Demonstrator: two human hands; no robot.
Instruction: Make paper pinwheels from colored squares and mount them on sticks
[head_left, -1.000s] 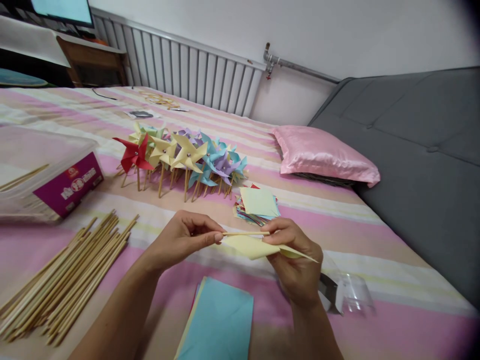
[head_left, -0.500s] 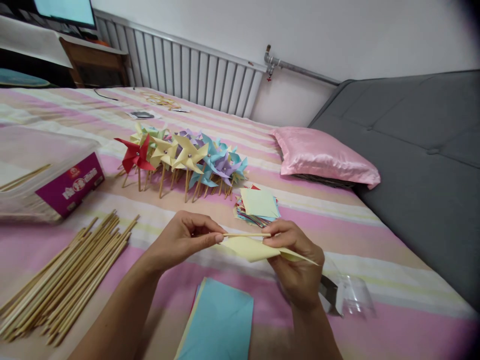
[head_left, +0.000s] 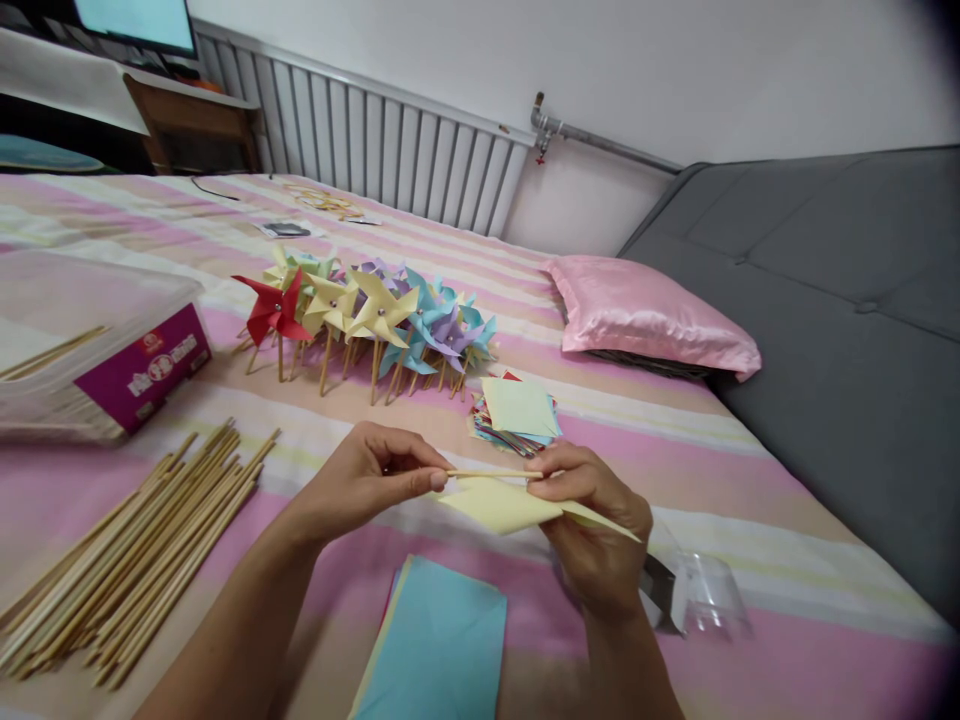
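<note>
Between my hands a thin wooden stick [head_left: 487, 474] lies level. My left hand [head_left: 379, 470] pinches its left end between thumb and fingertips. My right hand [head_left: 596, 520] grips the other end, and the same fingers hold a pale yellow paper pinwheel [head_left: 499, 507] whose blades stick out below the stick and to the right. Where stick and paper meet is hidden by my right fingers. Below my hands lies a stack of blue and yellow paper [head_left: 442, 640]. Just beyond them sits a pile of colored paper squares [head_left: 521, 407].
Finished pinwheels [head_left: 375, 310] stand grouped behind my hands. Loose sticks [head_left: 150, 550] lie at left, near a clear plastic box [head_left: 45, 290] with a purple label. A clear plastic container [head_left: 712, 595] is at right, and a pink pillow [head_left: 652, 310] rests by the grey headboard [head_left: 840, 250].
The yellow paper has tilted slightly, its right tip a little lower. Both hands keep their grip on the stick and have barely moved.
</note>
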